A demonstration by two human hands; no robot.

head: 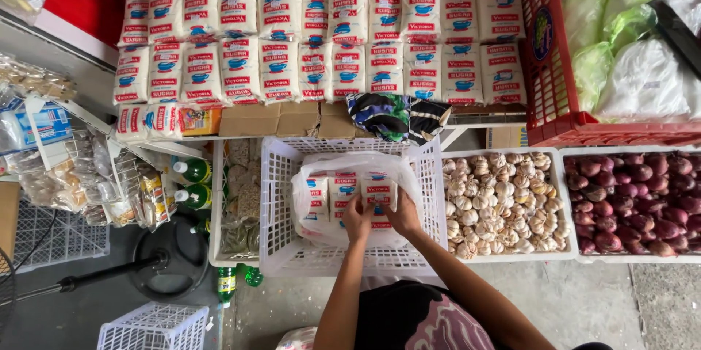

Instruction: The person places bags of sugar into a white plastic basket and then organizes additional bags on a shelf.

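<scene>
Both hands reach into a clear plastic bag inside a white slatted plastic crate. The left hand and right hand curl their fingers around one small white sugar packet; the bag blurs the fingertips.

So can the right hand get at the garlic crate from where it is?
Probably yes. The right hand is on a packet in the plastic bag, and the garlic crate sits right beside it, open-topped, with nothing visible between but the basket wall.
</scene>
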